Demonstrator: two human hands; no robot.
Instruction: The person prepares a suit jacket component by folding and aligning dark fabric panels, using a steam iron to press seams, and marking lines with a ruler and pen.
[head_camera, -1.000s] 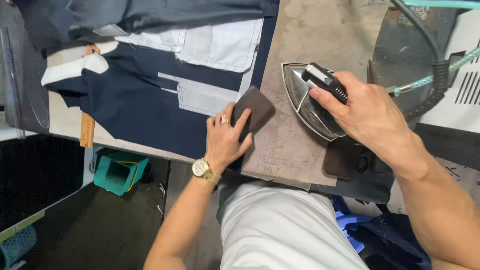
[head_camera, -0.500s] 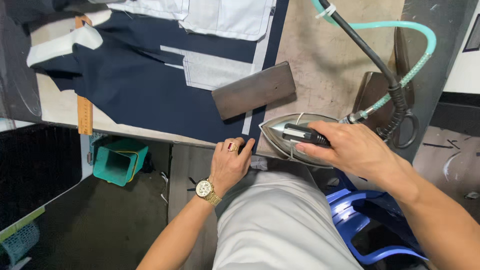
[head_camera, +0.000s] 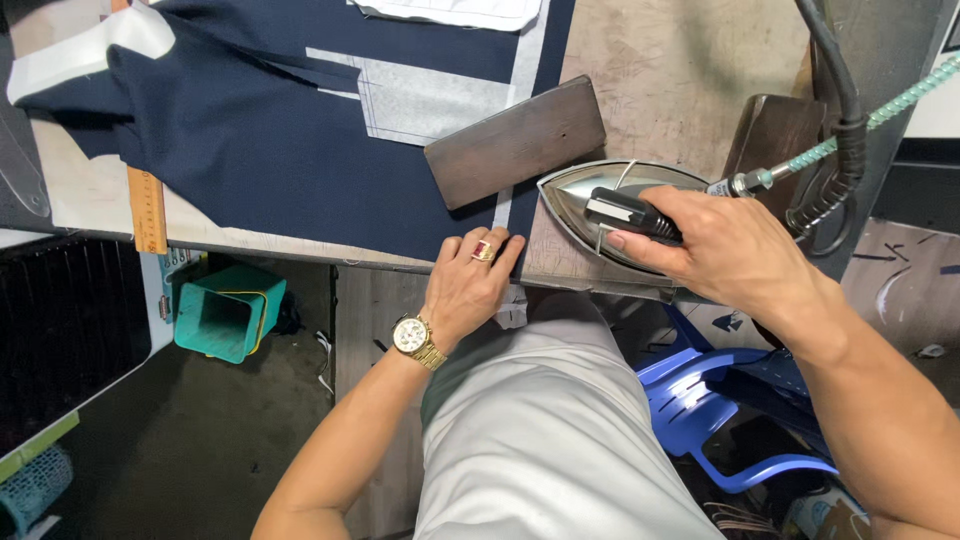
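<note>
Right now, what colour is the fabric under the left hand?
Dark navy fabric, seen in the head view.

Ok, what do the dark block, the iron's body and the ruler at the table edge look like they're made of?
Block: probably wood, dark stain, faint grain, matte. Iron: polished metal shell, mirror-like reflections; black handle looks plastic. Ruler: likely wood, orange-tan with printed marks.

Light falls evenly from above on my table (head_camera: 690, 60); the scene is bright, with only soft shadows. My iron (head_camera: 585, 200) carries a pale glare along its steel rim. The navy cloth (head_camera: 250, 140) reads dark but shows its weave. Under the table the floor (head_camera: 150, 440) sinks into dim shade. My hands and the tabletop are sharp; my forearms near the bottom edge stretch and soften slightly from the wide lens.
</note>
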